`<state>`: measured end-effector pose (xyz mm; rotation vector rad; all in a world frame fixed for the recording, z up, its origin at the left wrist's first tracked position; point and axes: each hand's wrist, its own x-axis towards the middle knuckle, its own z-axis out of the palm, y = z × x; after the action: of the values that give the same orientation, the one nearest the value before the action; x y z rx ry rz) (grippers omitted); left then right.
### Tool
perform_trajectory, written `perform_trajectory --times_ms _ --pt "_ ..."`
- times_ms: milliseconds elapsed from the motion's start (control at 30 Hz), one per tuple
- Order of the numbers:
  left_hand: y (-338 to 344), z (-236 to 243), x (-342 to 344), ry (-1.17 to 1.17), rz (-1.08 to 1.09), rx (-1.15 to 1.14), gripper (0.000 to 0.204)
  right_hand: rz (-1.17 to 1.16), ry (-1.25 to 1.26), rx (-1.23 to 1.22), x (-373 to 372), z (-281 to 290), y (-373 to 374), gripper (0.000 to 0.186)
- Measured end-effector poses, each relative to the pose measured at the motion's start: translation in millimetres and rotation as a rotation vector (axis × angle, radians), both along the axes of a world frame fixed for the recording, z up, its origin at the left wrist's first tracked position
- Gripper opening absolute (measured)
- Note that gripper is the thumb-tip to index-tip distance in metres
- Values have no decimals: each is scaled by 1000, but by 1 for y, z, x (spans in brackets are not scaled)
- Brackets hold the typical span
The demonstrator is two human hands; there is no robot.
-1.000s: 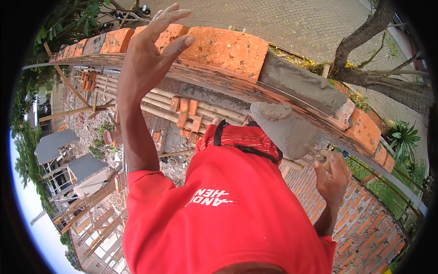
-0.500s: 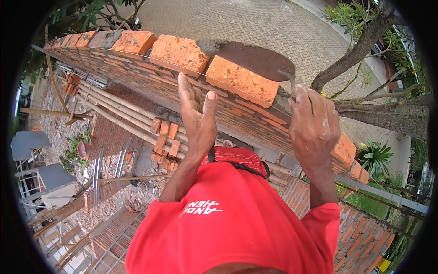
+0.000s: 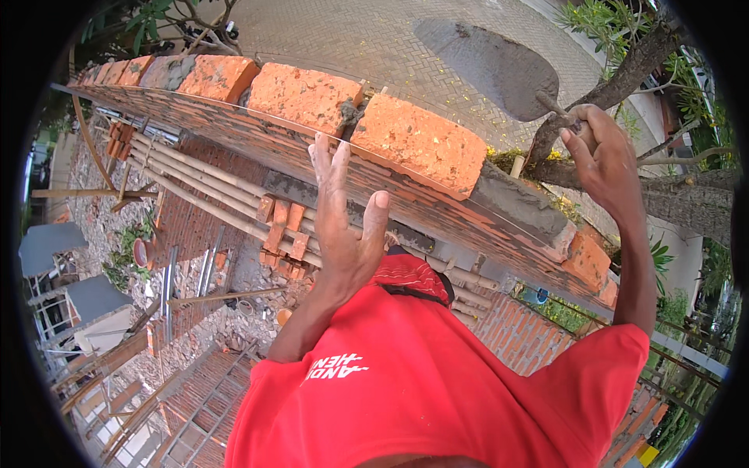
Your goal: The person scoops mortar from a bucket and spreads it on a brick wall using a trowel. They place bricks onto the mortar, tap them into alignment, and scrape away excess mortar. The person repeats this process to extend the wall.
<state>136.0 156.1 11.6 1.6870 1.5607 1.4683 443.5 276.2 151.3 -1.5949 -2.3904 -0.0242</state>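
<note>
My right hand (image 3: 602,152) grips the handle of a trowel (image 3: 499,69), its grey, mortar-smeared blade raised above the far side of the brick wall (image 3: 257,144). My left hand (image 3: 343,218) holds nothing; its fingers are extended against or close to the wall's near face, just below a joint between two bricks. Grey mortar (image 3: 349,117) partly fills that joint. To its right lies an orange brick (image 3: 421,144), to its left another orange brick (image 3: 300,95). A bed of wet mortar (image 3: 521,204) covers the wall top farther right. A thin string runs along the near edge.
Tree branches (image 3: 624,70) reach close to my right hand. Beyond the wall lies a paved road (image 3: 351,35). Below on the near side are bamboo poles (image 3: 203,203), a small stack of bricks (image 3: 285,226) and rubble. More bricks (image 3: 587,261) form the wall's right end.
The trowel and my right hand have moved up and right, away from the brick joint. My left hand has shifted slightly, its fingers still extended. Mortar now shows in the joint.
</note>
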Motion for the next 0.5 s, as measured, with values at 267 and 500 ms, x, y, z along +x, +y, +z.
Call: perform_trajectory --times_ms 267,500 --pt "27 26 2 716 -22 -116 83 68 247 -513 7 -83 88 38" --pt "39 39 8 841 73 -402 117 358 419 -711 -83 -167 139 35"
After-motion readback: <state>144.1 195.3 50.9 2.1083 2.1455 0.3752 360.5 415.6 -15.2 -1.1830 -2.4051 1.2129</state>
